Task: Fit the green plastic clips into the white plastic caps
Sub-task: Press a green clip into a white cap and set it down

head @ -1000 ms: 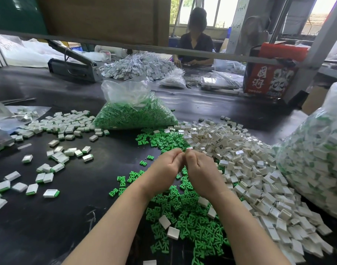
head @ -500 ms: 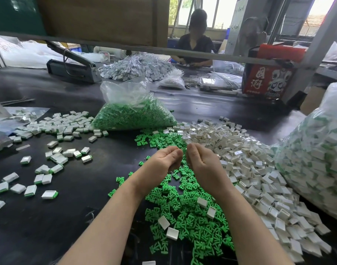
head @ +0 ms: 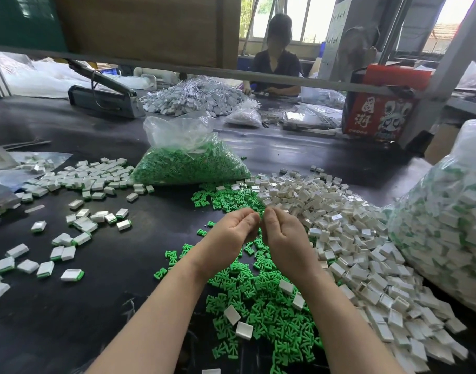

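Observation:
My left hand (head: 233,229) and my right hand (head: 282,233) are raised side by side above the loose green clips (head: 258,298). Their thumbs nearly touch and the fingers of both curl inward. Whatever sits at the fingertips is hidden from me. A heap of empty white caps (head: 339,225) spreads out just right of my right hand. Three white caps (head: 243,330) lie on top of the green pile near my forearms. Caps with green clips fitted (head: 72,275) lie scattered over the black table (head: 96,306) to the left.
A clear bag of green clips (head: 188,163) stands behind the piles. A big bag of fitted caps (head: 447,225) fills the right edge. A red box (head: 377,114), a black sealer (head: 104,98) and a seated person (head: 276,63) are at the far side.
My hands, pressed together a second ago, have parted slightly and lifted a little away from me. The piles on the table look unchanged.

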The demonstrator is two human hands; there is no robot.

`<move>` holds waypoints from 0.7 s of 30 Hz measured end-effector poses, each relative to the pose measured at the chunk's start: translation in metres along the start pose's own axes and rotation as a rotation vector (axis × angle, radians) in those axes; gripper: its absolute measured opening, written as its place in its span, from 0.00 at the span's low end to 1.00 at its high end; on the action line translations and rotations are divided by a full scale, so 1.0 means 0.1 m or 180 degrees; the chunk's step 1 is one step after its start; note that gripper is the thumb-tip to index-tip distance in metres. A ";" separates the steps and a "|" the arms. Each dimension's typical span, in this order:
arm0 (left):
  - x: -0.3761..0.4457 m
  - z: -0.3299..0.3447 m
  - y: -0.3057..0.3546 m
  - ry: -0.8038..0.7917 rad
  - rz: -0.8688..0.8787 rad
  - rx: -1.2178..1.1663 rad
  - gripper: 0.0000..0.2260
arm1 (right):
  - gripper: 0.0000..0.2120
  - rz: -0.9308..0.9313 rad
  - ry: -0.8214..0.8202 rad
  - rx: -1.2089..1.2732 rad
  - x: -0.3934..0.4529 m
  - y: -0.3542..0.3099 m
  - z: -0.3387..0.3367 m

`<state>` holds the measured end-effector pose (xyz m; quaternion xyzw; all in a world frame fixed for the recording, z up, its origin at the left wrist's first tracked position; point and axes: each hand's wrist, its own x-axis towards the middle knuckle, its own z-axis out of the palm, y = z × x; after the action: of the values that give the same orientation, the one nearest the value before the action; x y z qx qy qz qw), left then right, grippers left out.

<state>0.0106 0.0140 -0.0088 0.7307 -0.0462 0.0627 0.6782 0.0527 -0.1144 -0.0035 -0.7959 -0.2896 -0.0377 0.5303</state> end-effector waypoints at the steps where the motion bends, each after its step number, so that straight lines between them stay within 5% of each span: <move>1: 0.00 0.00 0.01 -0.0001 0.0000 0.0070 0.15 | 0.20 -0.0027 -0.0011 -0.0096 0.00 0.00 -0.01; 7: -0.02 0.01 0.04 -0.0179 0.0084 0.0405 0.14 | 0.22 -0.0178 -0.0105 -0.0760 -0.01 0.02 -0.06; 21: 0.02 0.04 -0.05 -0.0100 -0.0041 0.0933 0.11 | 0.24 0.0129 -0.0323 -0.0797 -0.03 0.09 0.05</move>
<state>0.0134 0.0102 -0.0138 0.8231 -0.0425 0.0529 0.5638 0.0533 -0.1140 -0.0147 -0.8624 -0.2930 -0.0226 0.4122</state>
